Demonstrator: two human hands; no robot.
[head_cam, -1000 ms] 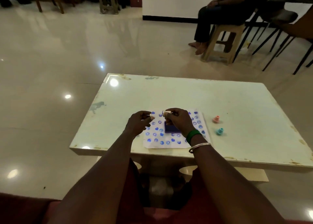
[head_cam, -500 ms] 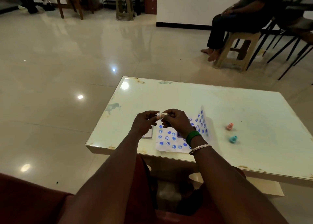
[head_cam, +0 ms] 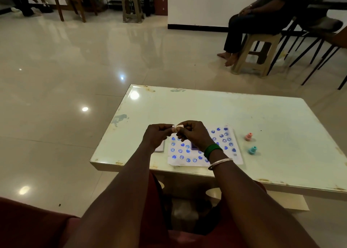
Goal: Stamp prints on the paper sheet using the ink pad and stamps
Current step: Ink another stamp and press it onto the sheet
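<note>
A white paper sheet (head_cam: 189, 158) covered with several blue prints lies flat near the table's front edge. A dark blue ink pad (head_cam: 194, 146) rests on it, mostly hidden behind my right wrist. My left hand (head_cam: 156, 136) and my right hand (head_cam: 195, 134) meet above the sheet's left part, both pinching a small pale stamp (head_cam: 178, 127) between their fingertips. A pink stamp (head_cam: 248, 136) and a teal stamp (head_cam: 252, 150) stand upright on the table, right of the sheet.
The white table (head_cam: 262, 120) has worn edges. A small pale card or lid (head_cam: 160, 147) lies left of the sheet under my left hand. A person sits on a stool (head_cam: 257, 54) at the back right; chairs and another stool (head_cam: 132, 7) stand far back.
My hands have come together on the small stamp. The sheet's right edge, lifted half a second ago, lies flat again. The camera view has shifted left.
</note>
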